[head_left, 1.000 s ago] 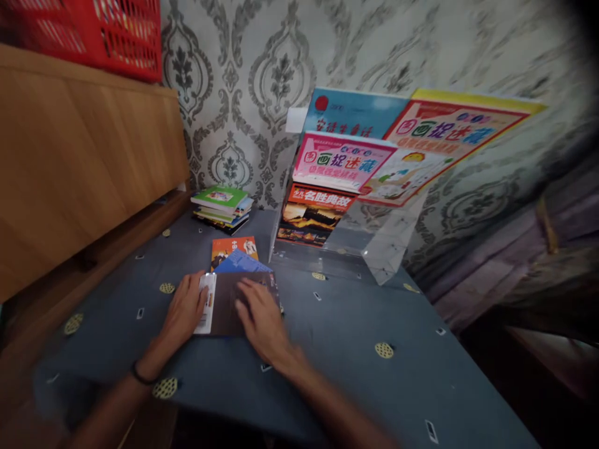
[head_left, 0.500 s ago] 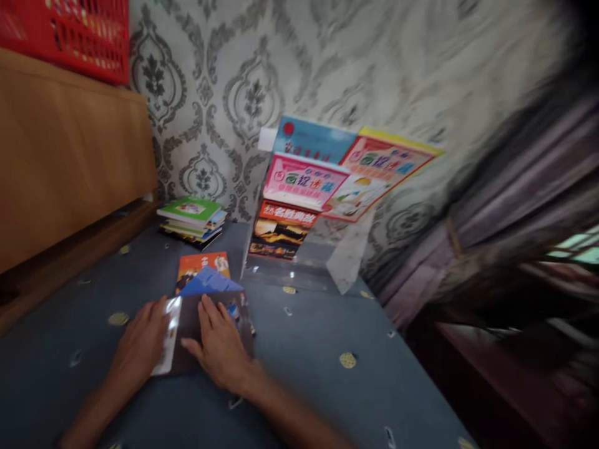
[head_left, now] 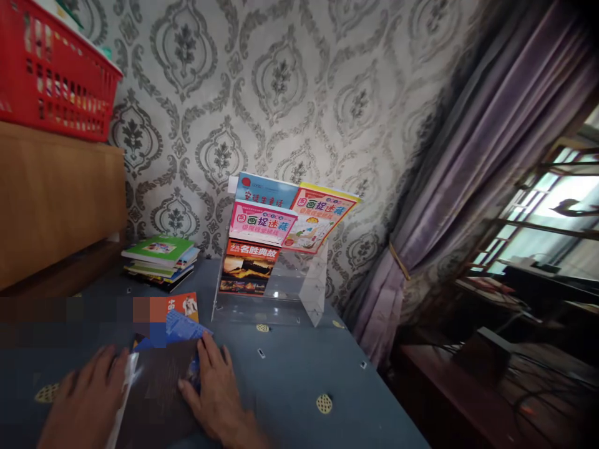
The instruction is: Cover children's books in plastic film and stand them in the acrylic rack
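Observation:
A dark-covered book (head_left: 156,390) lies on the table in front of me, with a pale strip along its left side. My left hand (head_left: 87,396) rests flat over that left side, fingers stretched out. Across the book's right side lies my right hand (head_left: 213,386), fingers extended and thumb apart, partly covering a blue picture on the cover. Beyond it, a blue book (head_left: 185,327) pokes out, overlapping an orange book (head_left: 189,305). Part of this area is blurred into blocks, so the left edges are unclear.
A clear display stand (head_left: 290,280) holds several children's books, among them a pink book (head_left: 262,221). Left of it is a book stack (head_left: 161,252) with a green top. A red basket (head_left: 70,81) sits on a wooden cabinet (head_left: 60,199). Purple curtain (head_left: 421,206) hangs at right.
The camera view has tilted up and turned right, so the table appears lower and farther left. My right hand has shifted toward the dark book's right edge. Both hands still lie on it.

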### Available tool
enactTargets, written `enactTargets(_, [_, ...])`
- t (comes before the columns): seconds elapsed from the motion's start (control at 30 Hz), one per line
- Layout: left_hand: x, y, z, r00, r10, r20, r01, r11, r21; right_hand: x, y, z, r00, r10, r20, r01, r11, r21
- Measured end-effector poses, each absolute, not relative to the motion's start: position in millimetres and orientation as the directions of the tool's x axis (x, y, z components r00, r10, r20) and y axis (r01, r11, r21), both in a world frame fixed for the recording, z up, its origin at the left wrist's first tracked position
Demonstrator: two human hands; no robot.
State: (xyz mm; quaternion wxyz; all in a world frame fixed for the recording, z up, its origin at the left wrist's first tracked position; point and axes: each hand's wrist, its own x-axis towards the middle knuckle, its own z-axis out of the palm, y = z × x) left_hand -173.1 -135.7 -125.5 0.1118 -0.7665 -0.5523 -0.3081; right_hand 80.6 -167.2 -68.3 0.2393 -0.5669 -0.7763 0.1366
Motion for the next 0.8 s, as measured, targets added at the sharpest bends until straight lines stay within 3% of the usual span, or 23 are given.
enactTargets(0.1, [-131.7,-140.6,-116.0,0.345,0.692,0.634,0.893,-0.449,0.005,79.7,-167.6,-66.0,-0.24,0.946,0.22,0.815,0.319,-0.483])
enactTargets(0.23, [-78.0,-141.6,-124.1,0.508,0.625,0.593,0.787,-0.616,-0.025,79.9,-168.0,-64.3,-0.282,0.938,0.2,0.831,0.343,-0.438])
enactTargets(0.47, [-75.5,-140.2,-131.0,0.458,0.664,0.591,0.814,-0.581,0.023,79.9,-167.6,-60.4,-0.279,0.942,0.187,0.84,0.333,-0.428])
enactTargets(0.8, [-123.2,-150.9,-98.9,0.332,0.836,0.437,0.89,-0.431,0.149,79.7,-164.4,-61.1,-0.267,0.949,0.168,0.835,0.315,-0.451])
